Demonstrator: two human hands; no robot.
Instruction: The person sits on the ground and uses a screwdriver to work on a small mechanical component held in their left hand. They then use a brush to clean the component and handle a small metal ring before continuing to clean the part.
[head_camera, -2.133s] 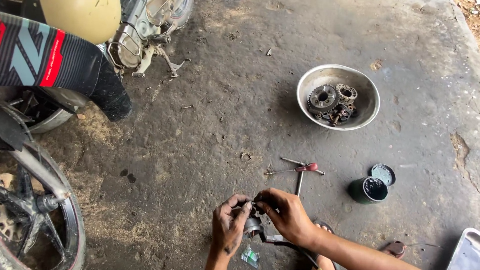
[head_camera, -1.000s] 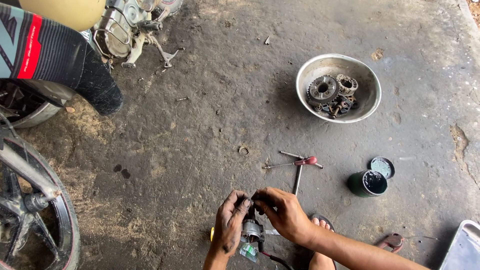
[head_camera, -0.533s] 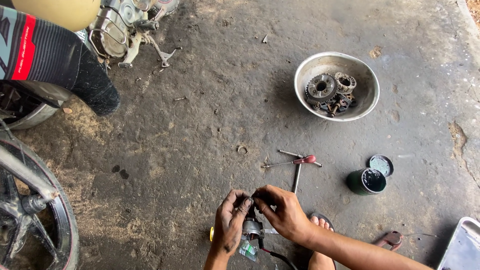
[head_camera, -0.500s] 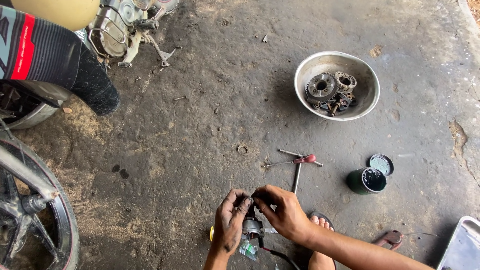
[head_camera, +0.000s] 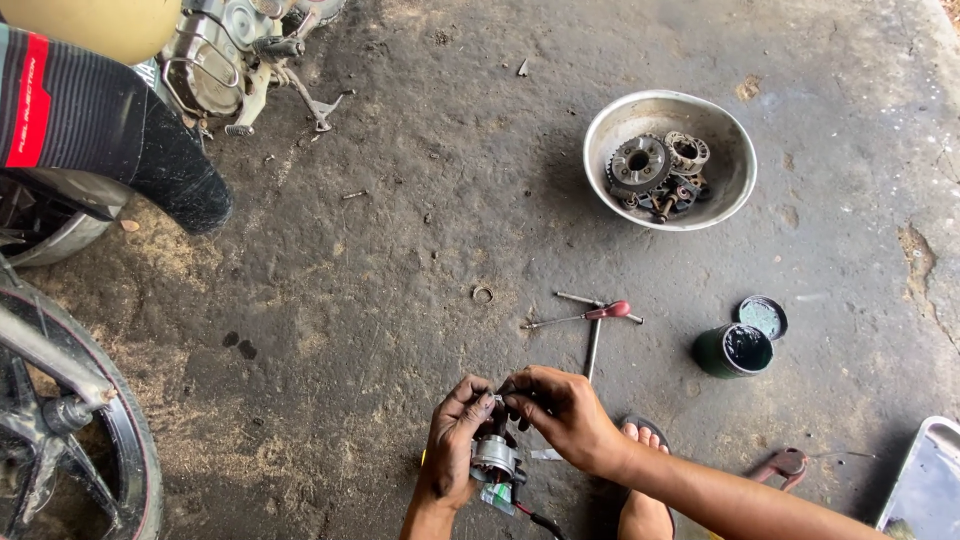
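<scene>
Small metal motor part (head_camera: 494, 458) w/ wires: prob. dense, rigid, oily-slick; left hand (head_camera: 455, 440) clasps its body, right hand (head_camera: 560, 412) pinches top—best held round barrel.

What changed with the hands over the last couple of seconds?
Very little: both hands, left hand and right hand, kept gripping the small metal part, fingers working at its top. The bowl of gears, T-handle tool and green tin stayed put.
</scene>
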